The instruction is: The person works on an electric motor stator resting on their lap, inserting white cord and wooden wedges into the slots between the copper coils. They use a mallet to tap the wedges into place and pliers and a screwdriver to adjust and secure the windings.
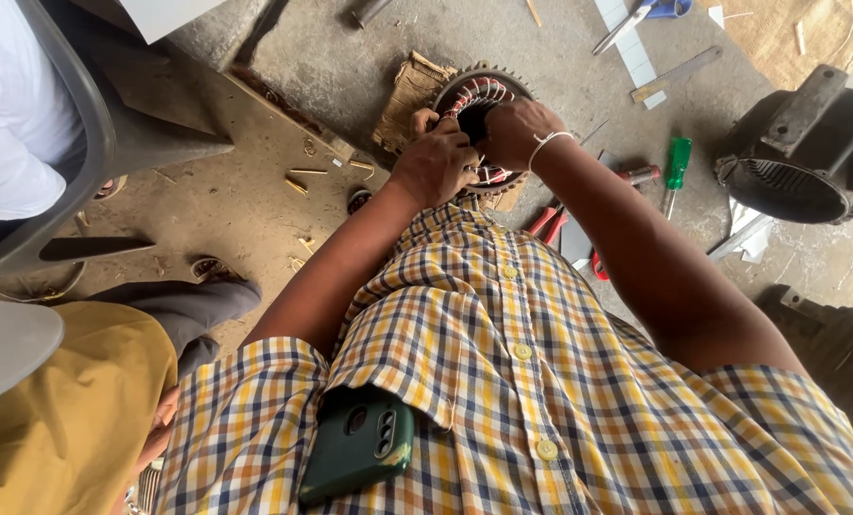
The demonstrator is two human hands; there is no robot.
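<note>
Grips: left hand (433,164), right hand (515,132) on stator (479,95) | tools (675,164) close right

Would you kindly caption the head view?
Both hands, left hand and right hand, work the motor stator windings.

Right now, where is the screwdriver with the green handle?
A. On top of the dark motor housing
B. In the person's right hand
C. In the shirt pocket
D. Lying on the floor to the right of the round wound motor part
D: the green-handled screwdriver lies on the concrete floor, right of the wound motor part that both hands work on, and nothing touches it.
</note>
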